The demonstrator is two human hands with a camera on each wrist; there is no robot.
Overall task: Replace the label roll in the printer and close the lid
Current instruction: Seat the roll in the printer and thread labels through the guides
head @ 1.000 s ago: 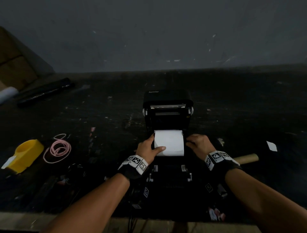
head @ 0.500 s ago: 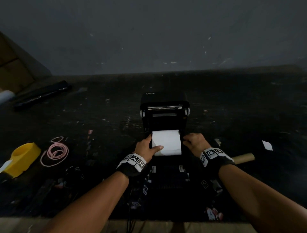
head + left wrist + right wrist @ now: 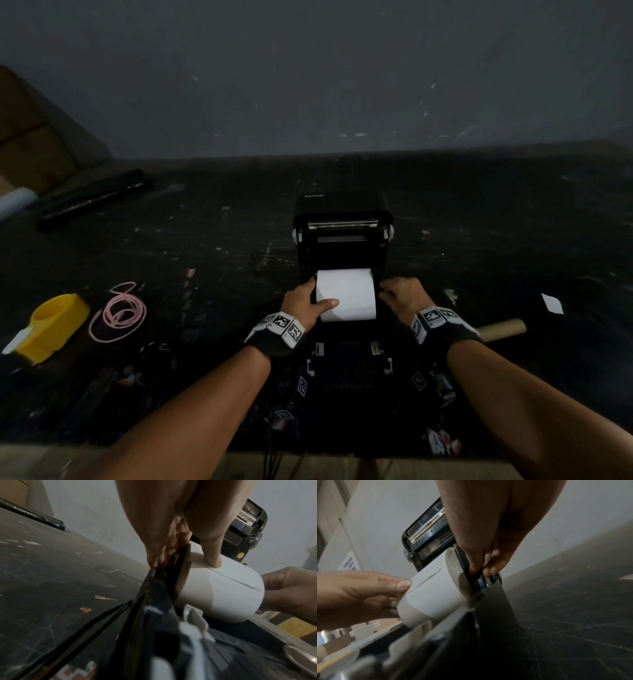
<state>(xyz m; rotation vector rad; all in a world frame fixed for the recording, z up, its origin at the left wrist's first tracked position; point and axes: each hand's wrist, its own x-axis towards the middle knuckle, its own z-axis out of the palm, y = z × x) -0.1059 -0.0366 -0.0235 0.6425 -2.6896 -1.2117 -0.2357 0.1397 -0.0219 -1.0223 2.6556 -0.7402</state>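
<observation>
White label roll (image 3: 346, 294) seated in the open bay of the black printer (image 3: 342, 246), lid (image 3: 340, 209) raised at the far side. Left hand (image 3: 303, 303) grasps the roll's left end, thumb across its face; right hand (image 3: 404, 296) pinches the right roll guide (image 3: 471, 568). Dark surface (image 3: 205, 257).

A black printer (image 3: 342, 246) stands near the middle of the desk (image 3: 479, 240), toward its front edge, its lid (image 3: 342, 209) raised upright at the back. A white label roll (image 3: 346, 294) lies on its side across the open bay.
</observation>
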